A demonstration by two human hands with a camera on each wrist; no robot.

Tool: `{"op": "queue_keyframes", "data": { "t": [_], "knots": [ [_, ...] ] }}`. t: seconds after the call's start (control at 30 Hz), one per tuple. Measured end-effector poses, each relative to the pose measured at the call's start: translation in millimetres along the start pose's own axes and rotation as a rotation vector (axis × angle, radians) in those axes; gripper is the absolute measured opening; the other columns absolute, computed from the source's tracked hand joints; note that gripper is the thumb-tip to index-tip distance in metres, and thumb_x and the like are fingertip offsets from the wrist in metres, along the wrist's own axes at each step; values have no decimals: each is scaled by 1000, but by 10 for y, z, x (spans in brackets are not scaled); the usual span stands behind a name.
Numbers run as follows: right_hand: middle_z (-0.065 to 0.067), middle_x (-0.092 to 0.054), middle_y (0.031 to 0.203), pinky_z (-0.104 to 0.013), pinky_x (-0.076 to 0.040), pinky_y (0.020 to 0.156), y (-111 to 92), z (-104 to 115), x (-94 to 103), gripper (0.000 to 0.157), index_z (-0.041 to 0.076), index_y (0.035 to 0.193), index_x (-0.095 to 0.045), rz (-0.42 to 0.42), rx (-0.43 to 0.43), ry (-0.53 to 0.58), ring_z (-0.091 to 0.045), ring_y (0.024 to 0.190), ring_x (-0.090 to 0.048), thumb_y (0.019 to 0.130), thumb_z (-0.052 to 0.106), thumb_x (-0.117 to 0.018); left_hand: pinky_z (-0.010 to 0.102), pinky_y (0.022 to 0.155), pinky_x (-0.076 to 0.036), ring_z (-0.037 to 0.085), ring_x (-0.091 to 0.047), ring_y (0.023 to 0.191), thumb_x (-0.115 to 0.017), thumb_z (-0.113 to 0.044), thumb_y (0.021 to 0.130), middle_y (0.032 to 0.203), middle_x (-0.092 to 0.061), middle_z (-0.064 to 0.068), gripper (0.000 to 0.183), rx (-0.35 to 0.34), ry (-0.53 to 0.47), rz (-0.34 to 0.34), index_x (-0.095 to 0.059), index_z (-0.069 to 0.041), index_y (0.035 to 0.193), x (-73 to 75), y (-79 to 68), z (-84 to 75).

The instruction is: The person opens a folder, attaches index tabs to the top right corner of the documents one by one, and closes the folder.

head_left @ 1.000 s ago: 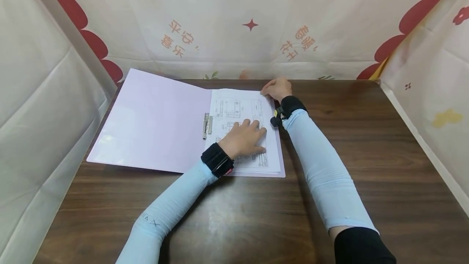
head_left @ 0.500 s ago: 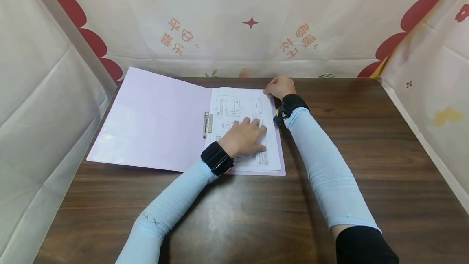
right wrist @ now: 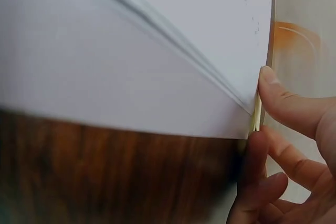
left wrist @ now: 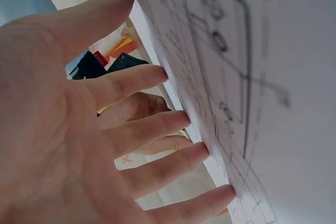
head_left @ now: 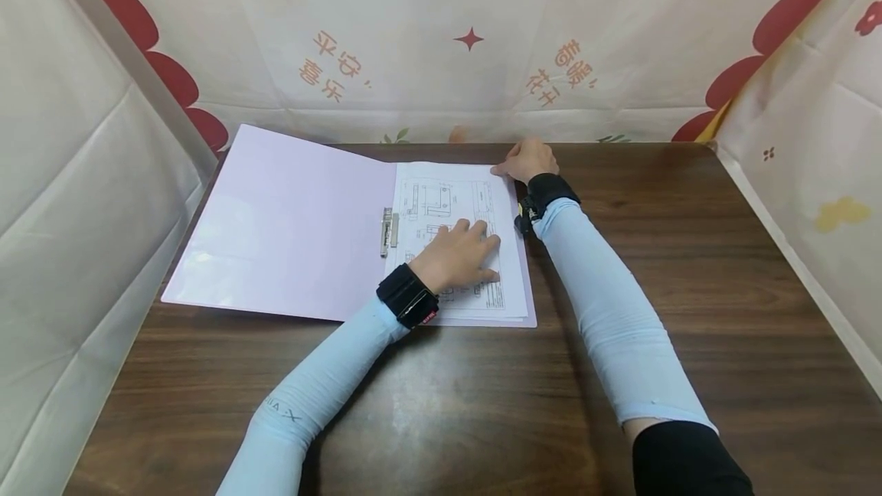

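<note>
A lilac clip folder (head_left: 296, 228) lies opened flat on the table, its left cover bare. On its right side is a stack of white sheets (head_left: 468, 177) printed with technical drawings. A metal clip (head_left: 389, 232) sits by the spine at the sheets' left edge. My left hand (head_left: 456, 257) presses the top sheet with spread, nearly straight fingers; in the left wrist view its fingertips touch the printed paper (left wrist: 299, 145). My right hand (head_left: 529, 161) pinches the sheets at their far right corner. The right wrist view has the thumb (right wrist: 270, 75) at the paper's edge, fingers opposite.
The brown wooden table (head_left: 689, 251) extends to the right of the folder and in front of it. A pale printed curtain (head_left: 413, 60) stands along the table's back edge, with further cloth at both sides.
Very little differs. My right hand has shifted slightly at the sheets' far right corner; the left hand stays pressed on the paper. The whole head view has drifted slightly.
</note>
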State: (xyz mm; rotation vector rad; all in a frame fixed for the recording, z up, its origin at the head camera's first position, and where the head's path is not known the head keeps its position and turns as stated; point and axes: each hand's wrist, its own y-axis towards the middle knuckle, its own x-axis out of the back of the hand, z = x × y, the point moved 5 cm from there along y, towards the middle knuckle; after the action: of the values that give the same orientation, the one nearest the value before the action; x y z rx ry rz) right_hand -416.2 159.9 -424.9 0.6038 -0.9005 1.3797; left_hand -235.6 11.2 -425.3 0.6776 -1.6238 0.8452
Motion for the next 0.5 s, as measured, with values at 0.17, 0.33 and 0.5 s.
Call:
{"op": "queue_keyframes", "data": {
  "t": [0.17, 0.33, 0.5],
  "knots": [
    [-16, -67, 118, -44, -47, 90, -4, -29, 33, 42, 5, 115, -69, 2, 16, -13, -34, 107, -59, 88, 36, -81, 56, 111, -47, 34, -47, 142, -64, -57, 96, 155, -47, 10, 67, 0, -5, -1, -51, -22, 151, 12, -6, -6],
    [-17, -66, 119, -46, -47, 89, -28, -73, 117, 42, 5, 119, -68, 13, 32, -35, -34, 106, -58, 91, 35, -78, 54, 109, -48, 33, -48, 140, -64, -58, 96, 154, -48, 10, 67, -9, 4, -7, -51, -22, 152, 26, -17, -6],
    [-18, -67, 121, -48, -49, 94, -48, -113, 178, 41, 4, 122, -68, 30, 23, -25, -35, 108, -59, 93, 31, -77, 54, 109, -48, 33, -48, 140, -64, -57, 97, 155, -48, 10, 68, -11, 4, -7, -50, -21, 152, 38, -31, 2]
  ]
}}
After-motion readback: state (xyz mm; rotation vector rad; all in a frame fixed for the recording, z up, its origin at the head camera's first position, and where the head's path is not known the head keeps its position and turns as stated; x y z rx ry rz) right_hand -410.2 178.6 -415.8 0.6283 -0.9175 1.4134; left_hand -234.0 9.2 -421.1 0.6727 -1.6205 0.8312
